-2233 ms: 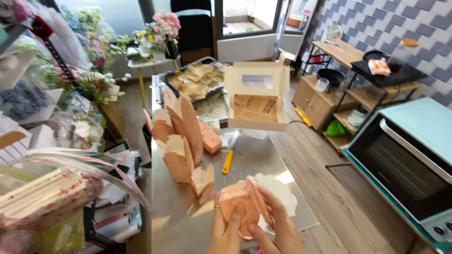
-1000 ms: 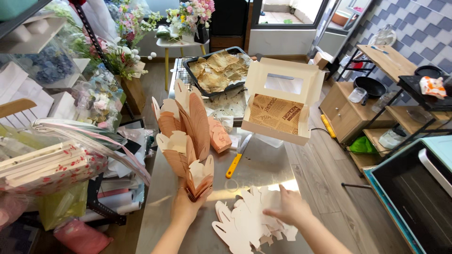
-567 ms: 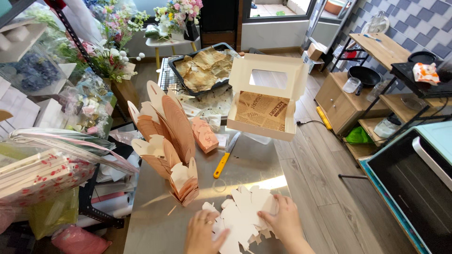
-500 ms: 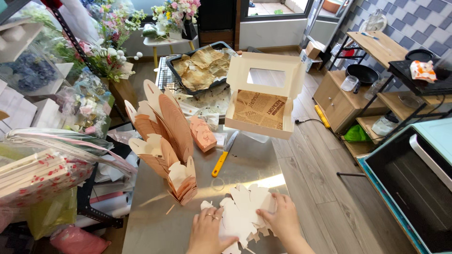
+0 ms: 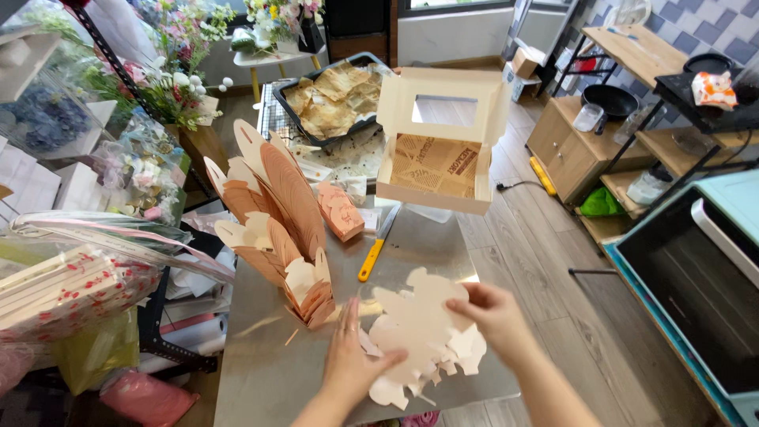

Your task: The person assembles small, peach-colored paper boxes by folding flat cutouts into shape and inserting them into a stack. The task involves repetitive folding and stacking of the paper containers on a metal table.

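Both hands rest on a flat paper cutout (image 5: 419,332) with scalloped, petal-like edges, pale cream in colour, which lies on the metal surface (image 5: 269,372) near its front edge. The left hand (image 5: 352,356) lies palm down with fingers spread, pressing on the cutout's left part. The right hand (image 5: 494,316) pinches the cutout's upper right edge between thumb and fingertips, its fingers curled. Just left of the cutout stands a row of folded paper sleeves (image 5: 281,221), peach and cream with rounded tops, fanned out and leaning against each other; the nearest one sits close to the left hand but apart from it. Behind them a small pink box (image 5: 340,209) lies on the surface. A knife with a yellow handle (image 5: 375,249) lies between the sleeves and an open cardboard box (image 5: 439,142) with a window in its raised lid and printed brown paper inside. Farther back sits a dark baking tray (image 5: 332,99) holding crumpled brown paper. Flowers (image 5: 174,75) fill the shelves at the left.
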